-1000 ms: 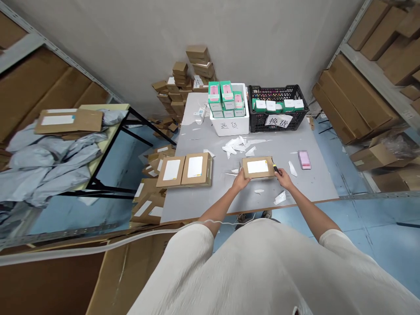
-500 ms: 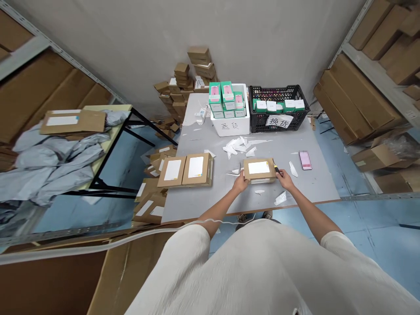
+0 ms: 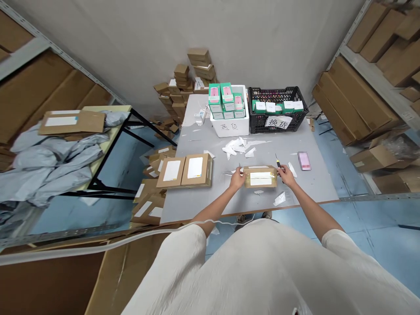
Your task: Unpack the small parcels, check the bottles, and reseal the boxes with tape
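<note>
Fingers of left hand (image 3: 237, 179) pinching left end of small taped carton (image 3: 260, 184); fingers of right hand (image 3: 287, 176) closing around black-and-yellow cutter (image 3: 278, 165), blade pointing away from wearer, hand meeting carton's right end. Carton sitting between both hands, near front edge of grey table (image 3: 216, 197), its white-labelled side facing wearer. Two labelled boxes (image 3: 183, 171) lying side by side, left of carton. White paper scraps (image 3: 235, 147) lying beyond carton, pink item (image 3: 304, 161) lying to right. White bin (image 3: 230, 127) and black crate (image 3: 297, 122) standing side by side farther back, both holding green boxes (image 3: 215, 105).
</note>
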A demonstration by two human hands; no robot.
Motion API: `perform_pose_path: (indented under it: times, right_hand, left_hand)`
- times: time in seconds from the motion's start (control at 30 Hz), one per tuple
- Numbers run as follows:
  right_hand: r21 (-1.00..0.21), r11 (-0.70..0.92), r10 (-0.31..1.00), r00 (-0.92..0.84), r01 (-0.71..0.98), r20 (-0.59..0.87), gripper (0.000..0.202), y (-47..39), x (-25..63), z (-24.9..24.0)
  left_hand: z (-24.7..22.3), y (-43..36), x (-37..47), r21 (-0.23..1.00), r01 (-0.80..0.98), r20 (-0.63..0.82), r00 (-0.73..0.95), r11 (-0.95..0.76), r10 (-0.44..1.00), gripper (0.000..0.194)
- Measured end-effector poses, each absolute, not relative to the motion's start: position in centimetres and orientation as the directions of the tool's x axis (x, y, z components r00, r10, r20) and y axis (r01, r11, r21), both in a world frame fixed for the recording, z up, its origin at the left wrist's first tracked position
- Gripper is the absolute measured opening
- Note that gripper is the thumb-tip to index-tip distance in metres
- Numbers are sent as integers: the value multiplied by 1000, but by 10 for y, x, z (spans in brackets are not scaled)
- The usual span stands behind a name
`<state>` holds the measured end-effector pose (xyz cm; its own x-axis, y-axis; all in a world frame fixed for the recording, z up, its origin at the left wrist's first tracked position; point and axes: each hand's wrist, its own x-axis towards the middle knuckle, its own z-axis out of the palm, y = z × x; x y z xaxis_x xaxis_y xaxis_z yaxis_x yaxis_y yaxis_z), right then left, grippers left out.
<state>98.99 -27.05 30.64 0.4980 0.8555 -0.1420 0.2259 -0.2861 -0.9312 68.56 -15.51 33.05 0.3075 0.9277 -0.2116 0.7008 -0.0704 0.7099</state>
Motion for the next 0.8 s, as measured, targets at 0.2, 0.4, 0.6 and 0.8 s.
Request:
perform_pose_path:
  times: [0.2,0.4,0.6,0.8]
  right_hand:
    - [-915,-246,860,507,318,-55,64,-267,997,314]
    - [-910,-201,902,431,364,-27,66,-265,989,330]
    - [-799,-199,963,263,567,-53,45,-255,978,353]
    - [-436,38,997,-60,899,-38,38,-230,963,372]
  left_hand:
    - [322,-159,687,767,606,-38,372,-211,928,67]
    - [330,-176,686,421,681,193,578,-599,793,51]
    - [335,-185,695,200,664,61,726,-721,685,60]
    - [328,-193,691,163,668,43,731,-726,681,70]
